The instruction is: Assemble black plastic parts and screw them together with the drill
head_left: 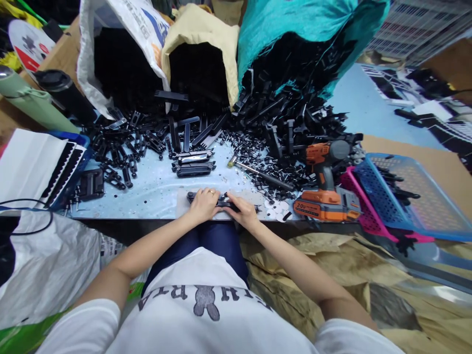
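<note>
At the table's front edge, my left hand [205, 204] is closed over the left part of a long black plastic part [223, 202]. My right hand [241, 209] grips the same part near its right end, thumb and fingers bent round it. The part lies across a pale mat [182, 206], and my fingers hide much of it. Just beyond my hands, several similar black assembled parts [195, 168] are stacked. A hammer [258, 174] lies to the right beside a heap of small dark pieces [243, 147].
An orange cordless drill [320, 196] stands at right, beside pink and blue baskets [394, 196]. White [85, 59], tan [201, 24] and teal [295, 19] sacks spill black parts along the back. Left are a black tumbler [66, 93], a green bottle [33, 101] and white cards [29, 162].
</note>
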`<state>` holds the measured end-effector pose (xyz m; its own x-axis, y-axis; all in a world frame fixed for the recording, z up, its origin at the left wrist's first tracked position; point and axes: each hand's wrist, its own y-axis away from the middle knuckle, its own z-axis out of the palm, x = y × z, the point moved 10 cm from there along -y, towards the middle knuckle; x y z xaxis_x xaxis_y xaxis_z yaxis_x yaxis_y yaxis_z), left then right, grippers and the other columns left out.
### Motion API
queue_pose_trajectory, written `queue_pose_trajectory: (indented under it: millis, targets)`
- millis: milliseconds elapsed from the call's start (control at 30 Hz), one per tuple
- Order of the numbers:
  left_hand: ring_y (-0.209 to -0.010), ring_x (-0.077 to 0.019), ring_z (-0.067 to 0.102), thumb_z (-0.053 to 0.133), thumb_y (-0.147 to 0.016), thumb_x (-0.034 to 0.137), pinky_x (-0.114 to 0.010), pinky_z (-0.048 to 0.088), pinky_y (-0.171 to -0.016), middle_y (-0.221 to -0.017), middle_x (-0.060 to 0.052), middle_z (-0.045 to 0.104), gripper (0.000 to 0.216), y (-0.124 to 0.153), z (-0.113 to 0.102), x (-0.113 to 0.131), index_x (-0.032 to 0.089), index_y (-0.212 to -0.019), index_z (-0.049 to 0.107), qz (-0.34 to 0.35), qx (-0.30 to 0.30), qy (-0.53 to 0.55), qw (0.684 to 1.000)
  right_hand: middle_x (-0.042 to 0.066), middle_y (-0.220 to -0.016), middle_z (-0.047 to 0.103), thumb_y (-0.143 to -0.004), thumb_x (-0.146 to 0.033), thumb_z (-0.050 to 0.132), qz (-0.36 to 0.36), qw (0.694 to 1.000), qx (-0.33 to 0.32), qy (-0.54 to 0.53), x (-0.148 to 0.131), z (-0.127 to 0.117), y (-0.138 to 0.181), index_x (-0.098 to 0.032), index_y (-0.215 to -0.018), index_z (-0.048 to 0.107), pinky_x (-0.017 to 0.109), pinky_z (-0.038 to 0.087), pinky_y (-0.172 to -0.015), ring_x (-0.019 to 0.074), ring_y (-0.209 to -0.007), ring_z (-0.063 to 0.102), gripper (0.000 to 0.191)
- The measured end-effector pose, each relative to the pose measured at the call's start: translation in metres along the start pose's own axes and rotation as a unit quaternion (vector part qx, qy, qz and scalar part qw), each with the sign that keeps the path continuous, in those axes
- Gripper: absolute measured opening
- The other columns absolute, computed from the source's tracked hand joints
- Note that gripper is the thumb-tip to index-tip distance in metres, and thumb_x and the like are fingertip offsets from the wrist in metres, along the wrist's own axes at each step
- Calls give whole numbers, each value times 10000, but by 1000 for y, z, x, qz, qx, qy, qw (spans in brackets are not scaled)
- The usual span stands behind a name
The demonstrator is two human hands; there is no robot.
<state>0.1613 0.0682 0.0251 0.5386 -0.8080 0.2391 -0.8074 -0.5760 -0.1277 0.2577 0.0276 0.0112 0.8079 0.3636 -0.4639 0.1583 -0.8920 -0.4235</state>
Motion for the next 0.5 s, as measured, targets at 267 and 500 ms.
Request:
queue_pose_trajectory:
  millis: [267, 500]
  targets:
    - [-978, -263, 502, 578, -792, 473, -356, 359, -772, -1018, -113, 568, 430, -8, 13, -8, 143, -1060, 516, -18, -30, 11, 999, 47, -750, 634, -873, -381, 529, -123, 988, -94, 6, -6, 5, -12, -181, -1260, 511, 291, 500, -659, 165, -710, 592, 436]
    - [-988, -267, 507, 557, -791, 485, -374, 371, -809, -1023, -112, 573, 438, -11, 9, -6, 142, -1061, 529, -29, -6, 23, 999, 66, -835, 643, -902, -412, 466, -208, 960, -182, 35, -1, 16, -18, -188, -1227, 535, 275, 469, -661, 152, -736, 576, 400]
